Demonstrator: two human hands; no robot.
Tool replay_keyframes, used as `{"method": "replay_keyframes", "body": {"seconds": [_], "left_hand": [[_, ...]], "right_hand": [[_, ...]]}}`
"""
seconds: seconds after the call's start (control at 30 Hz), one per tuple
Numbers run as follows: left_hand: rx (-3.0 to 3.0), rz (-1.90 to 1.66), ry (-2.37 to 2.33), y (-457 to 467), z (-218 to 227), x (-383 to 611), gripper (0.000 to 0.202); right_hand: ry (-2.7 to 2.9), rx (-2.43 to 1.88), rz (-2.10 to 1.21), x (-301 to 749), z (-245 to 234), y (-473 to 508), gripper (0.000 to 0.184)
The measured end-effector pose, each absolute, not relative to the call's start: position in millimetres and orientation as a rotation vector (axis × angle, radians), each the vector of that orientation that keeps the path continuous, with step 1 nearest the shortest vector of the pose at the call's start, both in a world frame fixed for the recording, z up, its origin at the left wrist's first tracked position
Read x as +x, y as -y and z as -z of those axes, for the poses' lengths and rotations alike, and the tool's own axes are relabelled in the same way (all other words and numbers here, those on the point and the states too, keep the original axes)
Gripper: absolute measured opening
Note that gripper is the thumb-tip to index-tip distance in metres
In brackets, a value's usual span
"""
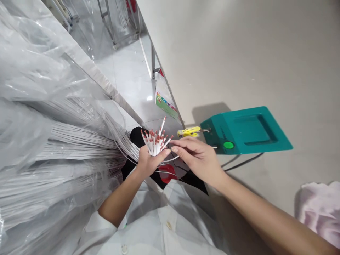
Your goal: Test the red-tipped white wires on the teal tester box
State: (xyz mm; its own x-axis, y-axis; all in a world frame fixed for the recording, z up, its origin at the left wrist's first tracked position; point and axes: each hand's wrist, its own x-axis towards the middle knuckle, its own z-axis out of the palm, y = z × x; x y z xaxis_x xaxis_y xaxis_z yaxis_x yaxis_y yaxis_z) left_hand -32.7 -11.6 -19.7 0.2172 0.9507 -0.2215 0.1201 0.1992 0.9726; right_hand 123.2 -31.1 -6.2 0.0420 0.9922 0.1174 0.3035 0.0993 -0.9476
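Note:
My left hand (148, 161) is closed around a bundle of thin white wires (155, 146). Their reddish-brown ends fan out above my fist, and one wire stands taller than the others. Beside it, my right hand (199, 157) is pinched, thumb against fingers, close to the edge of the bundle. A single white wire (170, 160) curves across below the bundle and passes into my right hand, where the fingers partly hide it. Just beyond my right fingers is a yellow clip (189, 131) on a metal post of a teal device (255, 129).
The teal device has a green button (228, 145) and black cables on the pale table (252, 71). Long white wires (77, 136) under clear plastic (23, 134) fill the left side. A pink cloth (321, 212) lies at the lower right. A wheeled metal rack (111, 24) stands behind.

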Motion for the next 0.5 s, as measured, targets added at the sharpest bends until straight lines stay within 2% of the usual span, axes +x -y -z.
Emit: {"method": "replay_keyframes", "body": {"seconds": [0.13,0.3,0.5], "left_hand": [[1.238,-0.833,-1.095,12,17,-32,0.021],[1.202,-0.796,-1.208,11,19,-39,0.023],[0.952,-1.097,-1.418,7,25,-46,0.024]], "right_hand": [[1.407,-1.34,-0.92,112,8,24,0.013],[1.315,-1.311,-1.012,111,11,25,0.021],[1.216,-1.319,-1.163,109,11,27,0.033]]}}
